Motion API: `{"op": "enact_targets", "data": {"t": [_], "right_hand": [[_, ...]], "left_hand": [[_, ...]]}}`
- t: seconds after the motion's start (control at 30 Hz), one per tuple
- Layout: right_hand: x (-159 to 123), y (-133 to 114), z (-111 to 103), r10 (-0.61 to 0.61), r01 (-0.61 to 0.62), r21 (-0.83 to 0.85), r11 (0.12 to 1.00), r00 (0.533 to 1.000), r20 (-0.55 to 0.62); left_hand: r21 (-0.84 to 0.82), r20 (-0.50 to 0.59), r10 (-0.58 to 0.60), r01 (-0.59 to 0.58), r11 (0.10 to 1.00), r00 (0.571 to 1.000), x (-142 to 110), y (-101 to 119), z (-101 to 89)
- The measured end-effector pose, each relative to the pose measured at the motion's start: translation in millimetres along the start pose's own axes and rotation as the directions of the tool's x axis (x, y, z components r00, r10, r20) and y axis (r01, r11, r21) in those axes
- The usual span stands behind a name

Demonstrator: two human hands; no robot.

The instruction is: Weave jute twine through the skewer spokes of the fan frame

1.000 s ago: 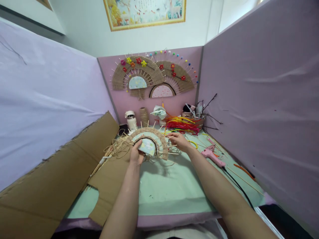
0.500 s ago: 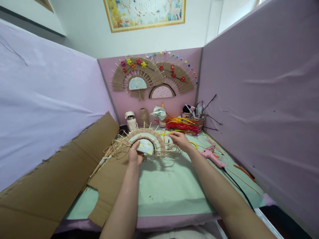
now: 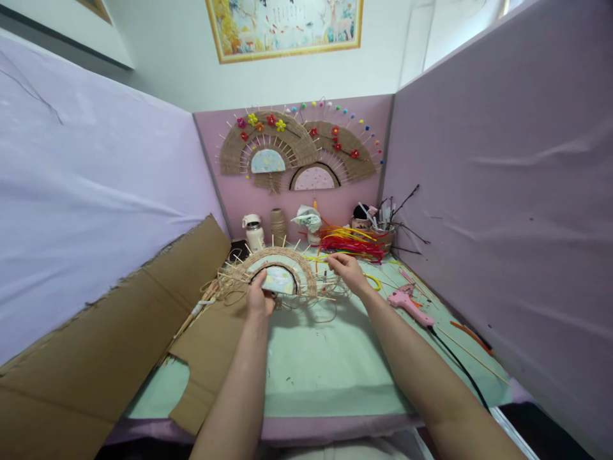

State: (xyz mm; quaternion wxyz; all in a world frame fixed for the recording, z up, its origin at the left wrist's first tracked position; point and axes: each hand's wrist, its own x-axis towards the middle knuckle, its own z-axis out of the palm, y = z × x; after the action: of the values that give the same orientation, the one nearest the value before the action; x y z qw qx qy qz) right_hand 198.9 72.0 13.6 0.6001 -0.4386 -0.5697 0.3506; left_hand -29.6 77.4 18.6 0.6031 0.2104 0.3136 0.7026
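My left hand (image 3: 260,298) grips the lower edge of a half-round woven fan (image 3: 275,271), a twine-wrapped arch on thin sticks with a pale patterned centre, held upright above the green table (image 3: 316,358). My right hand (image 3: 348,271) is at the fan's right side, its fingers pinched on a strand of twine (image 3: 330,263) by the sticks. Loose twine (image 3: 225,287) trails off to the fan's left and hangs below it.
Large cardboard sheets (image 3: 119,338) lean at the left. A pink glue gun (image 3: 408,305) with a black cord lies at the right. Red and yellow strips (image 3: 349,241), a white bottle (image 3: 253,230), a twine spool (image 3: 277,225) and a tool pot stand at the back. Two finished fans (image 3: 297,150) hang on the wall.
The fan has been raised a little and tipped more upright. My right hand has moved slightly up and back along the fan's right side, pulling the twine.
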Motion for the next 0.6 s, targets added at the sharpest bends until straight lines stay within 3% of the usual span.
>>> {"op": "enact_targets", "data": {"t": [0.23, 0.4, 0.6], "right_hand": [[-5, 8, 16, 0.157, -0.236, 0.255, 0.938, 0.943, 0.295], [-4, 9, 18, 0.226, -0.302, 0.298, 0.905, 0.938, 0.263], [0, 4, 1, 0.243, -0.307, 0.326, 0.894, 0.944, 0.221]], "left_hand": [[-0.035, -0.044, -0.015, 0.014, 0.999, 0.999, -2, -1, 1.8], [-0.022, 0.016, -0.041, 0.041, 0.999, 0.999, -8, 0, 5.8], [0.148, 0.206, -0.284, 0.258, 0.955, 0.936, -14, 1, 3.0]]}}
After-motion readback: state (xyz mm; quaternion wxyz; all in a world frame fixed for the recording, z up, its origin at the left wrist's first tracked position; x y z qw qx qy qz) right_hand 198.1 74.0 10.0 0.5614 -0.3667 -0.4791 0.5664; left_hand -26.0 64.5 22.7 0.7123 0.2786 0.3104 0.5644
